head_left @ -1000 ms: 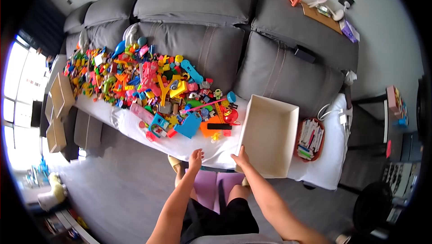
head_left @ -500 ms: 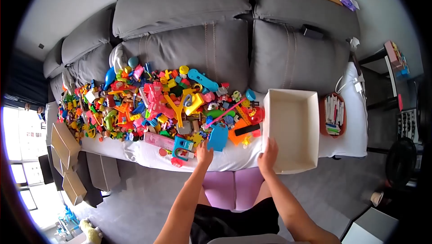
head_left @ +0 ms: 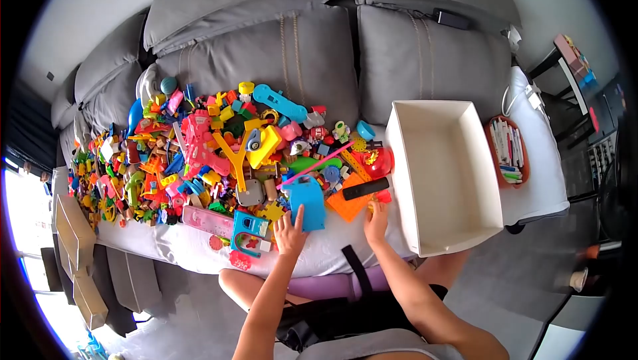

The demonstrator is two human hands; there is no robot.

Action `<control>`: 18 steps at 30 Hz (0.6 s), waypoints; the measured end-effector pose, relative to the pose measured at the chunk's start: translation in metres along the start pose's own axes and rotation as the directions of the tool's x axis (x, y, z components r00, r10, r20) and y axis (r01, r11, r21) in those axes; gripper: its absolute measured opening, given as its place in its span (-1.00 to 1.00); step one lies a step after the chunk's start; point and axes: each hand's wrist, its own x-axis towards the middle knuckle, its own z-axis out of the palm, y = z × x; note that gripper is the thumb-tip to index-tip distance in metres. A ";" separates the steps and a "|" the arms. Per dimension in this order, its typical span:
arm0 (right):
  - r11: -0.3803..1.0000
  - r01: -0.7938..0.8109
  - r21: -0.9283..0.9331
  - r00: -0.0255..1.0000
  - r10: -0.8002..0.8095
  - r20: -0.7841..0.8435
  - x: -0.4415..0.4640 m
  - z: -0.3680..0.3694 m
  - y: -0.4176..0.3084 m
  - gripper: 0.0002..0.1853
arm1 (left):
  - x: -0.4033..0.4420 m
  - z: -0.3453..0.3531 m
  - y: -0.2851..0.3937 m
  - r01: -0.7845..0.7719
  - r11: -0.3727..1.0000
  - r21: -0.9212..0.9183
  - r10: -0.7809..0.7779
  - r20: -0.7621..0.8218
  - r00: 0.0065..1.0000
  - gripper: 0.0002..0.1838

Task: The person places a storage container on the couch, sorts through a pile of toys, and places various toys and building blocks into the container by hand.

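My left hand (head_left: 290, 232) has its fingers spread, with fingertips on the lower left edge of a blue flat piece (head_left: 307, 204). My right hand (head_left: 377, 222) is at the small red and yellow toys beside the orange piece (head_left: 347, 206); its fingertips are close together, and what they hold is too small to make out. A black bar (head_left: 365, 190) lies on the orange piece. Left of my left hand is a turquoise toy (head_left: 249, 231). The white box (head_left: 448, 177) stands open to the right of my right hand, with nothing in it.
A heap of mixed toys (head_left: 153, 174) spreads leftward along the grey sofa (head_left: 266, 54). Right of the box, a reddish basket (head_left: 508, 153) holds pens or markers. Beige boxes (head_left: 74, 230) stand at the far left. A white cable (head_left: 510, 97) lies at the right.
My right hand has left the box's edge and moved to the small toys by the orange piece. My left hand has come onto the blue piece. The view has shifted closer to the sofa.
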 end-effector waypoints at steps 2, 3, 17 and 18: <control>0.996 0.026 0.083 0.998 -0.021 -0.060 -0.003 -0.008 -0.007 -0.75 | -0.003 -0.007 -0.005 0.024 0.996 -0.086 -0.024 0.004 1.000 -0.09; 0.992 0.045 0.115 0.995 -0.035 -0.089 -0.003 -0.019 -0.012 -0.76 | -0.006 -0.008 -0.001 0.040 0.990 -0.137 -0.039 0.007 0.999 -0.10; 0.999 0.001 -0.048 0.976 -0.012 -0.219 0.031 -0.186 -0.008 -0.35 | 0.086 -0.084 0.231 -0.264 0.618 -0.740 0.150 -0.218 0.964 -0.16; 0.990 -0.008 -0.144 0.963 -0.031 -0.268 0.028 -0.183 -0.002 -0.35 | 0.082 -0.084 0.233 -0.255 0.627 -0.737 0.146 -0.210 0.967 -0.19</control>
